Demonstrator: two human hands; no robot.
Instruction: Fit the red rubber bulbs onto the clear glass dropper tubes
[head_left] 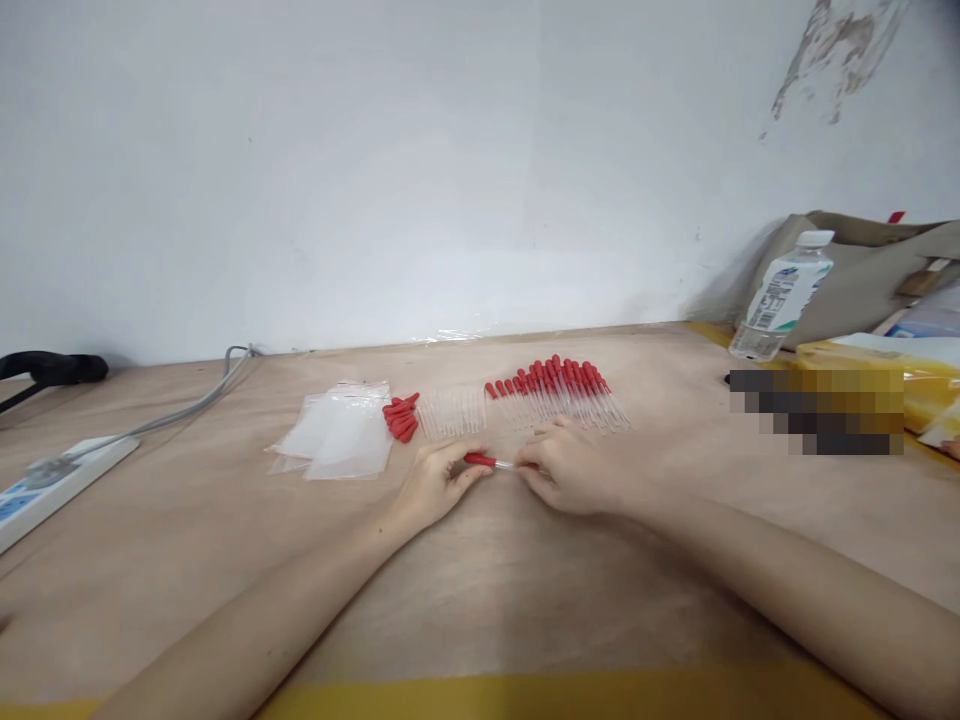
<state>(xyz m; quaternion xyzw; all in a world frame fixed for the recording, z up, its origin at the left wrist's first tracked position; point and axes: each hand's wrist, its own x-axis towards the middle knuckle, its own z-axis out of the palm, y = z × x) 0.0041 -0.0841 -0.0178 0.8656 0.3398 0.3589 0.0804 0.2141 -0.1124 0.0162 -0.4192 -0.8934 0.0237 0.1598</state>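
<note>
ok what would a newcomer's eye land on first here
Probably the row of thin clear tubes with red bulbs, just beyond the right hand. Next, the single red-bulbed clear tube held between it and the left hand. Left of the row, a small pile of red bulbs lies beside flat translucent plastic bags.

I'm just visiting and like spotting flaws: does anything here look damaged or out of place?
Yes: at upper right, the white wall has a rough brownish patch, where its surface appears to have flaked away. The red-bulbed droppers lie side by side; I see nothing spilled.
</note>
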